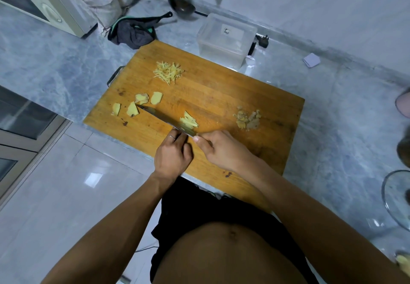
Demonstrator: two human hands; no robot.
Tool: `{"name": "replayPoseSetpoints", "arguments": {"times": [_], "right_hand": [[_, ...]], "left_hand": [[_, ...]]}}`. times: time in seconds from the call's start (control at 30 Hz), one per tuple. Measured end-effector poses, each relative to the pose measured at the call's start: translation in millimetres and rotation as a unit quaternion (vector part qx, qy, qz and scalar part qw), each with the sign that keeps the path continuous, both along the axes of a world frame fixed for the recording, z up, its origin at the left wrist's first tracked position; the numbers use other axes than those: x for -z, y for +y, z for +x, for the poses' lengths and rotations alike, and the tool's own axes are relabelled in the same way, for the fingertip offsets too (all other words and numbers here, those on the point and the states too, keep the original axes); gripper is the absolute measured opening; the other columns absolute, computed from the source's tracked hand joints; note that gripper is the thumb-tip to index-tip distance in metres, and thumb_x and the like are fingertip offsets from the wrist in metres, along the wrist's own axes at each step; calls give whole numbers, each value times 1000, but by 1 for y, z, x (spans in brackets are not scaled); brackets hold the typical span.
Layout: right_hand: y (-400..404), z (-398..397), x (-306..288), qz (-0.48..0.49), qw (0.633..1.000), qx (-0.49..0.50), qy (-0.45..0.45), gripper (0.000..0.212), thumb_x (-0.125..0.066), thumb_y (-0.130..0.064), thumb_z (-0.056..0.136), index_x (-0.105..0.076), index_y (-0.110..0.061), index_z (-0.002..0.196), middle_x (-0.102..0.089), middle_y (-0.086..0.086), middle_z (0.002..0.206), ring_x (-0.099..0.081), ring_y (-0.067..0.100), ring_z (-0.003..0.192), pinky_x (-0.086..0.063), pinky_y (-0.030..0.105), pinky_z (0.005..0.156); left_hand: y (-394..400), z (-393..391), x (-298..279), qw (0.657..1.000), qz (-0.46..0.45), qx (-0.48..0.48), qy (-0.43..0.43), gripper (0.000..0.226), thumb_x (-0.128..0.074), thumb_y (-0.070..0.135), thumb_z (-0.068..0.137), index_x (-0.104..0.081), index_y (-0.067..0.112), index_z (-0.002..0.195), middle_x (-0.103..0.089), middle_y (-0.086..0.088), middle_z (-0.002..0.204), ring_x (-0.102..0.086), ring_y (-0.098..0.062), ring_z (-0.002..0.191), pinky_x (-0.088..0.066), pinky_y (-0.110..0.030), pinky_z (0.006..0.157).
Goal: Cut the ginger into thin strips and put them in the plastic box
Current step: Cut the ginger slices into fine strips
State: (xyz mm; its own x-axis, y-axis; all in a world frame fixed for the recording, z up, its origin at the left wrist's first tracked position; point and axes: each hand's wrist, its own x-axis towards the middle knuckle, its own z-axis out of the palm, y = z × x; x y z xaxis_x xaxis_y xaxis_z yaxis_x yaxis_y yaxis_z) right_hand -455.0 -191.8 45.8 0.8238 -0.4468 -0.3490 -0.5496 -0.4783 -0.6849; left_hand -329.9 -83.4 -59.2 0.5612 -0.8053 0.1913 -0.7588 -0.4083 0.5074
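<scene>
A wooden cutting board (221, 97) is laid on the grey marble counter (332, 128), its near edge reaching the counter's front edge. A knife (164, 118) is held over the board by the right hand (221, 148), whose fingers are curled round the handle, with the blade running away toward the board's left edge. The left hand (172, 154) is placed just beside the blade near the board's front edge, fingers bent down; whether anything is pinned under them cannot be told. A small stack of ginger being cut (189, 120) lies against the far side of the blade, close to both hands. Four ginger slices (138, 104) are spread near the board's left edge, by the knife tip. A heap of finished ginger strips (169, 72) is seen toward the board's far left corner. Ginger peelings (247, 118) are piled toward the board's right side. The clear plastic box (226, 39) stands on the counter just beyond the board's far edge, and no strips can be seen in it. A dark cloth (133, 32) lies on the counter beyond the board's far left corner.
</scene>
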Motion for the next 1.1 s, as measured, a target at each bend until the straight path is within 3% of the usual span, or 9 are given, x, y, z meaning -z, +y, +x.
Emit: {"name": "replayPoseSetpoints", "arguments": {"times": [0.13,0.3,0.37,0.43,0.5,0.57,0.63,0.8,1.1], "right_hand": [[-3,-1,0,10,1000,-2,-2,47,-40,-40,107,-38,-26,62,-39,1,58,-37,20,55,-33,37,56],[-3,-5,-3,13,1000,-6,-8,48,-40,-38,107,-36,-22,62,-37,4,58,-38,22,53,-27,36,55],[-5,-7,2,31,999,12,-18,48,-40,-40,107,-36,-16,65,-40,12,60,-48,29,57,-29,39,55],[-9,-8,4,51,998,31,-23,49,-38,-42,107,-36,-14,67,-37,9,60,-45,18,53,-29,38,54],[-13,-10,3,81,995,44,-23,49,-37,-42,108,-36,-14,68,-39,5,61,-42,7,46,-30,26,51],[-16,-13,-1,115,991,59,-28,46,-38,-38,108,-38,-11,70,-42,14,67,-49,3,46,-33,12,47],[-17,-17,-4,135,987,73,-41,43,-39,-33,108,-39,-8,73,-41,15,71,-47,18,54,-38,6,47],[-14,-20,-1,104,991,52,-63,49,-44,-34,107,-38,-21,60,-47,-15,44,-35,4,41,-28,18,49],[-14,-18,1,88,995,17,-46,49,-43,-41,106,-33,-21,63,-27,-5,55,-26,12,48,-24,30,53]], "left_hand": [[0,0,2,1000,11,1,4,32,-41,21,86,-69,7,90,-64,-16,104,-60,-35,72,-41,-27,52],[1,1,2,1000,16,0,6,36,-40,23,86,-71,6,96,-63,-15,109,-63,-36,78,-45,-29,53],[1,0,3,1000,16,7,10,42,-40,24,87,-72,5,107,-63,-15,119,-66,-34,97,-50,-33,57],[2,1,3,999,10,11,32,46,-39,24,88,-70,4,115,-61,-12,128,-58,-27,120,-55,-36,68],[2,2,1,998,-4,6,64,43,-42,21,89,-69,4,118,-58,-9,132,-50,-18,128,-53,-35,80],[3,4,-2,996,-25,2,88,41,-43,16,89,-69,3,118,-58,-7,132,-49,-14,124,-50,-31,86],[4,4,-4,994,-49,-13,94,43,-41,18,88,-70,4,117,-60,-7,128,-55,-16,114,-49,-29,85],[5,0,-11,988,-49,-120,80,33,-54,12,87,-72,12,114,-65,-4,113,-56,-22,106,-50,-33,84],[-1,9,-10,998,43,-28,-36,32,-57,15,86,-71,8,114,-66,-9,115,-61,-34,97,-51,-41,81]]}}
